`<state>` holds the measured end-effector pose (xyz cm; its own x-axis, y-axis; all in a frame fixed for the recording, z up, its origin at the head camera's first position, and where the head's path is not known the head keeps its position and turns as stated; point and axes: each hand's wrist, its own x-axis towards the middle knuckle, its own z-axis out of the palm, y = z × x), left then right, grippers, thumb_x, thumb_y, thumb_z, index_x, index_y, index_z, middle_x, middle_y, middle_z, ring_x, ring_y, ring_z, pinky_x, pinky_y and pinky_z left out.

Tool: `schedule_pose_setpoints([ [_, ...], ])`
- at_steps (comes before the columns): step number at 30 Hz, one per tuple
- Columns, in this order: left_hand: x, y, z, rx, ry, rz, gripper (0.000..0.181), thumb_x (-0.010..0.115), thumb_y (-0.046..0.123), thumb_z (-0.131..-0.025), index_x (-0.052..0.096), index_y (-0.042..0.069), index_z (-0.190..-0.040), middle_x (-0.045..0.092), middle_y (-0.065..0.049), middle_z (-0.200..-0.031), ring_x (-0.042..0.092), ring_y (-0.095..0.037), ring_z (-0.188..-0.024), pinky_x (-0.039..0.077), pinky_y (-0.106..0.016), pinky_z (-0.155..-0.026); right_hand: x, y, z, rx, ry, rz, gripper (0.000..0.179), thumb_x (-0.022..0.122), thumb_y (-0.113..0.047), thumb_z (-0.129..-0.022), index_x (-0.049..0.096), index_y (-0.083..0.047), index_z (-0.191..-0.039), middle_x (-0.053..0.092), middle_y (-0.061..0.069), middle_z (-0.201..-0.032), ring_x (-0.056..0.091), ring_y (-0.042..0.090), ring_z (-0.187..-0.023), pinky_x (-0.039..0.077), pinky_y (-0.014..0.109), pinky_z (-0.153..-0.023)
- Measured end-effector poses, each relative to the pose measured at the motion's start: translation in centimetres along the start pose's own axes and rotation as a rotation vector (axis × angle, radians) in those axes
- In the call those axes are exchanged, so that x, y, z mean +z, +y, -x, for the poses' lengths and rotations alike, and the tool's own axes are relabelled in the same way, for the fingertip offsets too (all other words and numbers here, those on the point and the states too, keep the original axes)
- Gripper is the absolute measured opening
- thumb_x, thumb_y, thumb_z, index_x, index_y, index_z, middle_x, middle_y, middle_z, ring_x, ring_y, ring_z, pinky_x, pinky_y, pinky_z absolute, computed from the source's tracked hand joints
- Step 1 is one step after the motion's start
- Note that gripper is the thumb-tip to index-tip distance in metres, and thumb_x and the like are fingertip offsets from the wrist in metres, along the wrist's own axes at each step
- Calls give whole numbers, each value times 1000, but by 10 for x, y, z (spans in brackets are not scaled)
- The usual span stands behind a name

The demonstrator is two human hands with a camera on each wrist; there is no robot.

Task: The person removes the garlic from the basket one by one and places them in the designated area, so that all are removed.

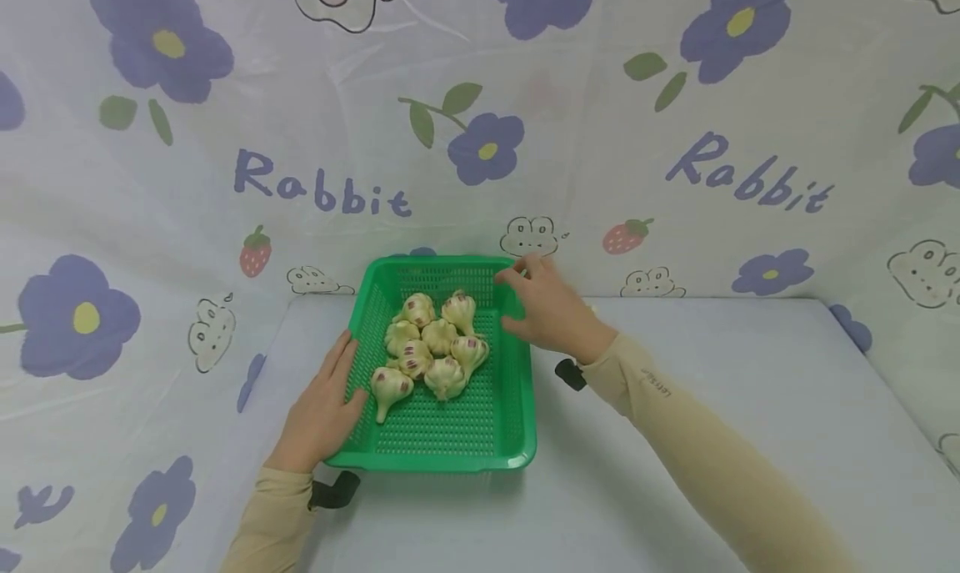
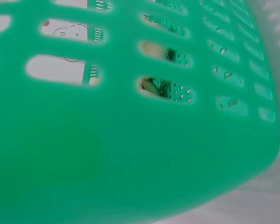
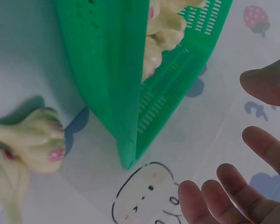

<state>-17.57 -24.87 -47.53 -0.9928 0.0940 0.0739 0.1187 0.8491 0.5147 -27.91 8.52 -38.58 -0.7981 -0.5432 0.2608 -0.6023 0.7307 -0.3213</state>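
A green plastic basket with slotted walls holds several garlic bulbs, pale with purple patches. My left hand rests against the basket's left side, its fingers extended along the rim. The left wrist view is filled by the green basket wall, and the hand is out of sight there. Over the basket's back right corner is my right hand, fingers spread apart with nothing between them. In the right wrist view, its thumb and fingers stand apart, beside the basket's corner.
Outside the basket, two more garlic bulbs lie on the white table, mostly hidden by the right hand in the head view. A cloth wall printed with flowers and rabbits rises right behind the basket.
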Motion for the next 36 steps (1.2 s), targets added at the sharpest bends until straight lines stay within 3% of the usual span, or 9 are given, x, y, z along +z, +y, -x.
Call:
schedule_pose_setpoints([
  [7,0,0,-1,7,1,1,72,49,15,-102,18,5,-167,11,-11,-176,30,-41,-155,37,-64,-117,7,-14,-3,-50,-7,2,47,78,-15,-88,66,-8,-133,54,21,-132,49,37,-119,55,42,-78],
  [14,0,1,-1,14,4,2,72,49,15,-102,18,4,-167,11,-11,-176,31,-41,-155,37,-63,-118,11,-32,-7,-62,-57,-1,51,82,-21,-89,64,-12,-137,52,19,-133,47,34,-115,52,31,-60],
  [22,1,0,-1,10,2,4,73,49,16,-102,18,5,-167,11,-11,-176,31,-42,-155,37,-64,-117,14,-48,-11,-89,-69,-45,45,76,-14,-92,64,-13,-135,51,17,-133,47,32,-112,41,25,-49],
  [36,0,-2,-1,15,2,-3,73,51,16,-102,19,4,-167,11,-12,-176,32,-43,-154,37,-63,-117,36,-77,-21,-97,-153,-14,52,76,-18,-93,59,-11,-142,44,18,-145,41,32,-118,45,27,-56],
])
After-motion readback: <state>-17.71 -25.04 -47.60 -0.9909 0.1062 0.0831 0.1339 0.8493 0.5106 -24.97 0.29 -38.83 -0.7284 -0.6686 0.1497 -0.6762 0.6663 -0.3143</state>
